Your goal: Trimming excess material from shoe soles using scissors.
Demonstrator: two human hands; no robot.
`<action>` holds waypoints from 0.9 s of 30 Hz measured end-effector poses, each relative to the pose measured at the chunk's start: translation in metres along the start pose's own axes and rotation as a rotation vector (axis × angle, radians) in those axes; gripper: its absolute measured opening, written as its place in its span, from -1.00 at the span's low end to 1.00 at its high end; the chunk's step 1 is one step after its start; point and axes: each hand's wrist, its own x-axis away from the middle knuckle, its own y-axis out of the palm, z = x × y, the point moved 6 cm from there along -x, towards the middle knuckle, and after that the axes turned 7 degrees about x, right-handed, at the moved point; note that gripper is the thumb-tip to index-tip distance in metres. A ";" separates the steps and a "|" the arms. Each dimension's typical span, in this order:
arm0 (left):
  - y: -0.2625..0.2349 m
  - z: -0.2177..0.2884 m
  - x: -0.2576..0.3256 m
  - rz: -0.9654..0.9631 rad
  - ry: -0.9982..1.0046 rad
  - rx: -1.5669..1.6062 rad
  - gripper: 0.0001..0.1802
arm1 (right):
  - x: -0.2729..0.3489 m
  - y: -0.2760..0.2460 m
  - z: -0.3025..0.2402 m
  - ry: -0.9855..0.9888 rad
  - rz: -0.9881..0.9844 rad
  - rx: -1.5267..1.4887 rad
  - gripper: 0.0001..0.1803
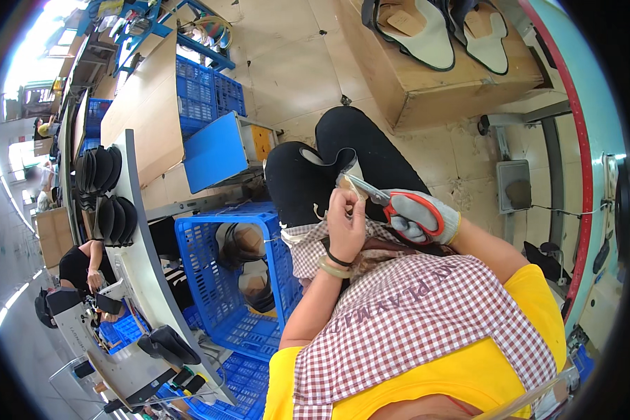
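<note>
My left hand [347,225], bare and with bracelets at the wrist, pinches the edge of a shoe upper [351,166] over my lap. The upper is dark with a pale lining, and part of it is hidden behind my fingers. On my right hand [421,215] is a grey glove. It grips scissors [437,210] with red handles. Their blades point left and reach the edge of the upper beside my left fingertips; whether they are open or closed I cannot tell.
At my left stands a blue crate [281,269] with dark curved shoe parts in it. Dark uppers with white linings lie on a cardboard box [427,94] at the far right. A grey bench [150,231] carries stacks of black pieces [99,170]. Another person [84,269] sits beyond it.
</note>
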 end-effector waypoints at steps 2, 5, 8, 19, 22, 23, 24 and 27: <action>0.001 0.006 0.002 -0.005 0.025 -0.032 -0.91 | 0.001 0.001 -0.002 -0.002 0.027 -0.016 -0.58; -0.010 0.003 0.007 -0.040 -0.058 0.053 -0.92 | 0.004 0.012 -0.008 0.026 0.086 0.031 -0.59; -0.004 0.014 0.021 -0.365 -0.067 0.078 -0.92 | 0.002 0.006 -0.011 0.017 0.157 0.068 -0.63; -0.106 0.020 -0.025 0.148 0.107 -0.615 -0.82 | 0.008 -0.014 -0.024 -0.072 0.277 0.220 -0.52; -0.034 -0.013 -0.045 -0.292 0.061 -0.419 -0.53 | 0.015 -0.029 -0.020 -0.181 0.248 0.313 -0.46; -0.037 -0.054 -0.041 -0.293 -0.161 -0.229 -0.47 | 0.009 -0.020 -0.021 -0.195 0.168 0.320 -0.43; -0.014 -0.050 -0.047 -0.430 -0.238 -0.207 -0.48 | 0.012 -0.028 -0.018 -0.264 0.141 0.303 -0.42; -0.001 -0.039 -0.043 -0.760 -0.368 -0.245 -0.76 | 0.025 -0.039 -0.030 -0.324 0.105 0.323 -0.44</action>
